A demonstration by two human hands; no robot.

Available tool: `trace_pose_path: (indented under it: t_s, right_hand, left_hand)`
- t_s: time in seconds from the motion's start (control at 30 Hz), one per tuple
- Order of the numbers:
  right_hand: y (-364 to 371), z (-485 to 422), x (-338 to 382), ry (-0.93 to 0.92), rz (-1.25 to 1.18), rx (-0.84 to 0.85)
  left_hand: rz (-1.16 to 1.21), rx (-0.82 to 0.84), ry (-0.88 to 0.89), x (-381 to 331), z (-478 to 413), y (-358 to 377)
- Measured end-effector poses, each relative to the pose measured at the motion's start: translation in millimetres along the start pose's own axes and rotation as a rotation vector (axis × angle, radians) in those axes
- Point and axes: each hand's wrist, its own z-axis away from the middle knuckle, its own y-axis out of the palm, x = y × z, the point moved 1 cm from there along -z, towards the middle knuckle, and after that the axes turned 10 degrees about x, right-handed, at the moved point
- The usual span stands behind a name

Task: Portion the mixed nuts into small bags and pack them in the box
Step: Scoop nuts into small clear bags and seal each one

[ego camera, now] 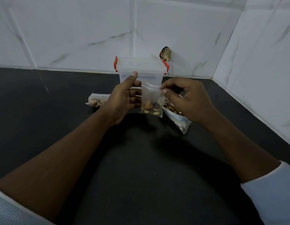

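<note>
A small clear zip bag (151, 101) with mixed nuts in its bottom hangs upright above the black counter. My left hand (124, 98) holds its left side, thumb up near the top edge, fingers behind the bag. My right hand (184, 99) pinches the bag's top right corner between thumb and forefinger. Behind the bag stands a clear plastic box (141, 70) with its lid on and red clips. A small filled bag (96, 101) lies on the counter to the left. A larger bag of mixed nuts (176, 117) lies to the right, partly under my right hand.
The black counter (141, 159) meets white marble-look wall tiles at the back and on the right, forming a corner. A brownish scrap (166, 54) sticks to the back wall behind the box.
</note>
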Motion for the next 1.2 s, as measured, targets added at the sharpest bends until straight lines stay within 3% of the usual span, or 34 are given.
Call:
trace_pose_path:
  t_s: [0.1,0.23,0.33,0.53,0.7,0.9,1.2]
  right_hand:
    - [6,1,-1,0.028,0.049,0.225]
    - [1,-1,1,0.048,-0.017,0.092]
    - [-2,0,1,0.067,0.104,0.287]
    - [-5,-2,1,0.147,-0.243,0.028]
    - [-5,-2,-1,0.222,-0.431,-0.071]
    - [-1,-3,-7,0.316,-0.579,0.096]
    - [7,-2,-8,0.401,-0.666,0.124]
  left_hand:
    - [-0.017,0.007,-0.019,-2,2,2]
    - [-0.011,0.044,-0.035,-1,4,7]
    - [-0.057,0.072,-0.052,-2,3,8]
    - [-0.043,0.152,-0.028,-1,2,9]
    - [-0.069,0.161,0.043,-2,0,10]
    - [-0.103,0.135,0.108,-2,-4,13]
    - [-0.170,0.052,0.132,-2,-4,15]
